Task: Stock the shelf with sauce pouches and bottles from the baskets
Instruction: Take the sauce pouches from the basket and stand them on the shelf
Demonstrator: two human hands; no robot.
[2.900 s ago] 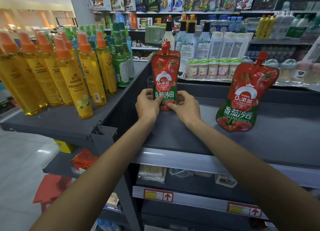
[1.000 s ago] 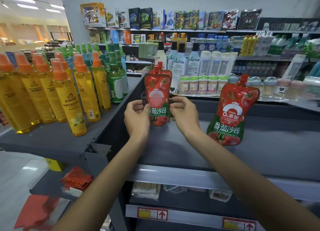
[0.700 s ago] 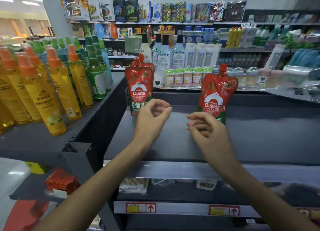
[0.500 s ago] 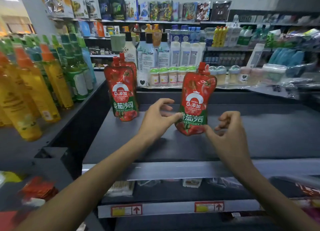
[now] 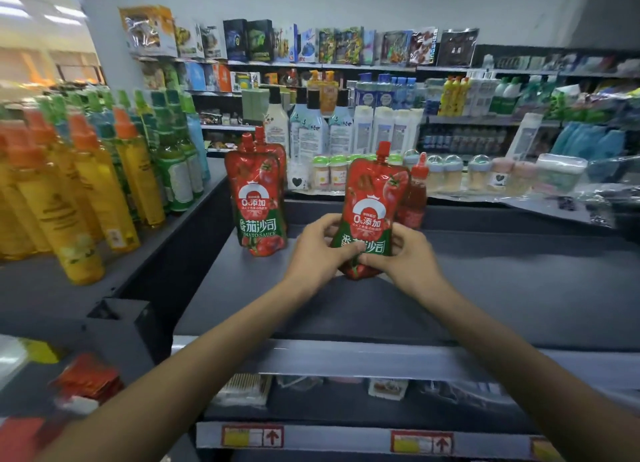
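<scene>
Both hands hold one pouch (image 5: 371, 198): left hand (image 5: 318, 250) curled round its lower left edge, right hand (image 5: 407, 259) round its lower right, thumbs pressed on the front label near the middle. The grip is narrow and closed on the pouch's lower third. The pouch is upright with its spout on top, and its body rises above the hands. Its base is at the shelf (image 5: 502, 288) deck, but whether it touches cannot be told. The pouch sits mid-shelf, towards the back. Just behind its right edge is one red bottle (image 5: 415, 195), upright and partly hidden. To the left, apart from the hands, a pair of pouches (image 5: 258, 205) stands on the same deck, one directly behind the other, with two spouts showing. Count on this shelf: three pouches and one bottle. The adjoining shelf on the left carries yellow bottles (image 5: 86, 198) with orange caps in front and green bottles (image 5: 173, 174) behind them; these are blurred, so no count was taken. Behind the back rim is a row of small jars (image 5: 329, 174), some with green caps. The rail below carries labels (image 5: 252, 436) with arrows; two are clear and a third is cut off at the right edge.
</scene>
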